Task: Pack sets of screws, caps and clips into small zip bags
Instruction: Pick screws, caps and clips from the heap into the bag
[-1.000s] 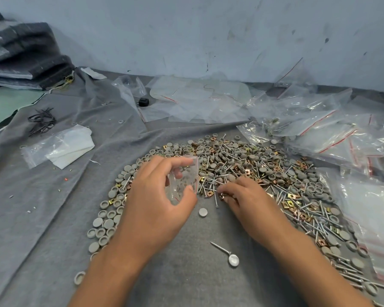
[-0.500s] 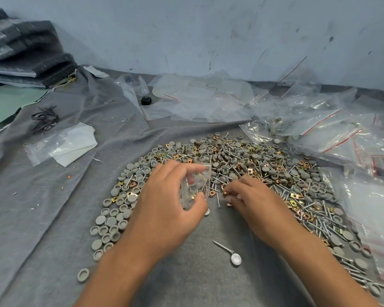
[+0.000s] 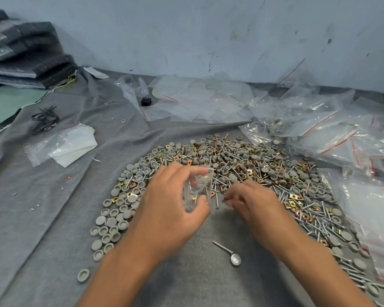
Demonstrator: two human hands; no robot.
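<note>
A grey cloth (image 3: 42,196) covers the worktop, with a pale wall (image 3: 208,29) behind. Clear zip bags with red strips (image 3: 341,138) lie heaped at the right and far edge. A wide pile (image 3: 242,165) of grey caps, brass clips and screws spreads across the middle of the cloth. The left hand (image 3: 171,209) grips a small clear zip bag (image 3: 197,187) between thumb and curled fingers, just above the near edge of the pile (a few brass pieces show inside it). The right hand (image 3: 251,202), just beside the bag, has its fingertips pinched together; what they pinch is blurred. A lone screw (image 3: 227,253) lies on bare cloth between the forearms.
</note>
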